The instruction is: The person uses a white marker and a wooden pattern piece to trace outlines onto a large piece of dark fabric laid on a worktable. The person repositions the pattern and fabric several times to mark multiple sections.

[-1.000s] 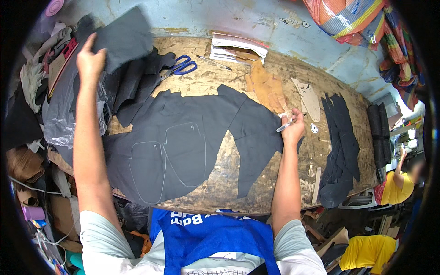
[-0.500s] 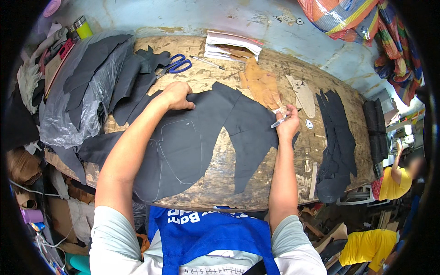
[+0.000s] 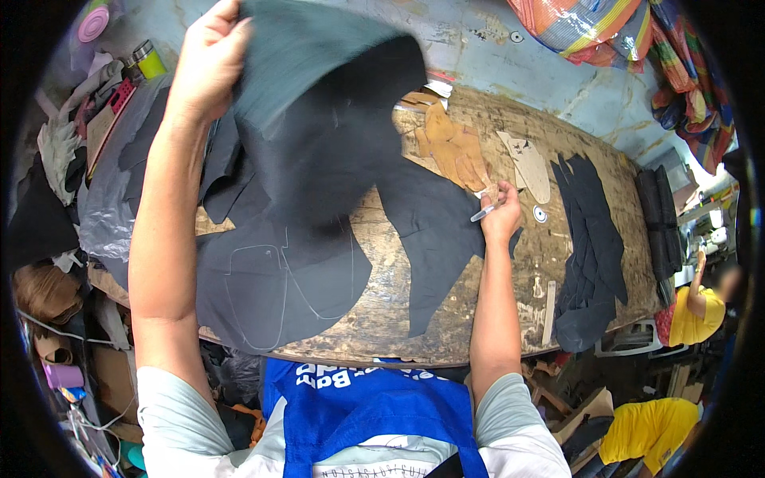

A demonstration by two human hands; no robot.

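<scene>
Within the last half second the left hand [image 3: 209,60] had left the bench and risen to the upper left of the frame, fingers closed on the dark sheet [image 3: 319,151], peeling it up and back; that bared the chalk-marked black piece [image 3: 271,287] lying lower left on the wooden bench [image 3: 478,319]. The right hand [image 3: 500,217] stayed at centre right, closed around a silver marker pen [image 3: 483,213], resting on the sheet's trailing flap. Cut black pieces [image 3: 586,247] lay stacked at right, tan patterns [image 3: 454,147] above centre; the lifted sheet hid the upper bench.

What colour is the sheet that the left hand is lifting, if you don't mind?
Dark grey to black; the sheet in the left hand shows best in the head view.
</scene>
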